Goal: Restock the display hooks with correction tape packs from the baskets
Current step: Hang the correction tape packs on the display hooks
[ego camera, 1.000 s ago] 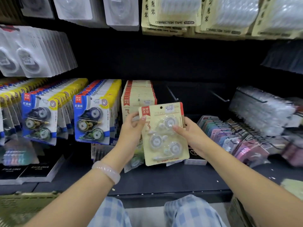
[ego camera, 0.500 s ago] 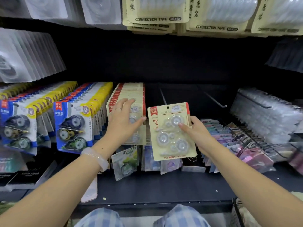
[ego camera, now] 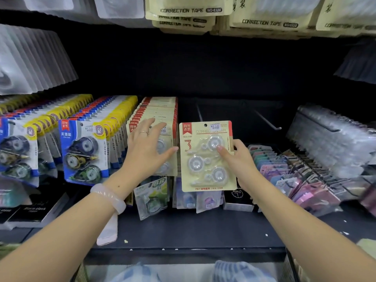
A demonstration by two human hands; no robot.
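My right hand [ego camera: 240, 161] holds a cream correction tape pack [ego camera: 205, 157] with a red corner, a "3" and three clear tape wheels, upright in front of a bare metal hook [ego camera: 199, 113]. Its hang hole sits near the hook's front end; whether it is on the hook I cannot tell. My left hand [ego camera: 146, 147] lies flat, fingers spread, against the front of a full row of the same cream packs [ego camera: 158, 110] just to the left. A second bare hook [ego camera: 268, 121] juts out to the right.
Blue-and-yellow tape packs [ego camera: 83, 147] fill the hooks at left. Pastel packs [ego camera: 284, 169] and clear packs [ego camera: 333, 137] hang at right. Cream "CORRECTION TAPE" packs [ego camera: 189, 11] hang overhead. Small loose packs [ego camera: 152, 196] and black boxes [ego camera: 238, 198] rest on the dark shelf [ego camera: 183, 231].
My left hand let go of the pack and moved left onto the hanging cream row. My right hand carried the pack up and right, toward the bare hook. The view tilted upward.
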